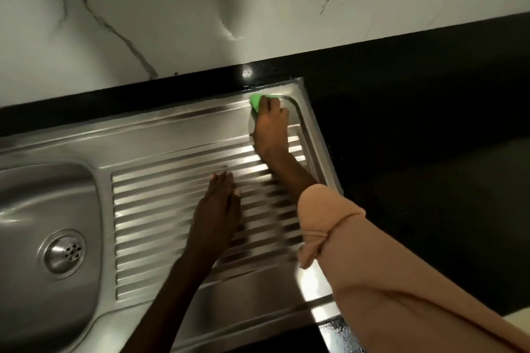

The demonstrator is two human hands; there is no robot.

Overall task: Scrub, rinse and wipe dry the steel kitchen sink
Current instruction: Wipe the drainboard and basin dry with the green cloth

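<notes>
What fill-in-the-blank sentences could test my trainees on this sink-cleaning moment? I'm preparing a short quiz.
1. The right hand presses a scrubber of ____ colour at the far right corner of the ribbed steel drainboard.
2. The left hand lies flat, holding ____.
3. The round steel drain strainer sits in the basin to the ____ of the drainboard.
4. The wall behind is white ____-patterned.

Missing words: green; nothing; left; marble

Sink unit set in a counter below a wall

The basin [43, 238], with its drain [63, 252], lies left of the drainboard [172, 195]. The left hand [218, 209] rests flat mid-board; the right hand [269, 129] presses a sponge [256, 102] at the far right corner, the counter [415, 123] beyond, the wall [172, 8] behind.
</notes>
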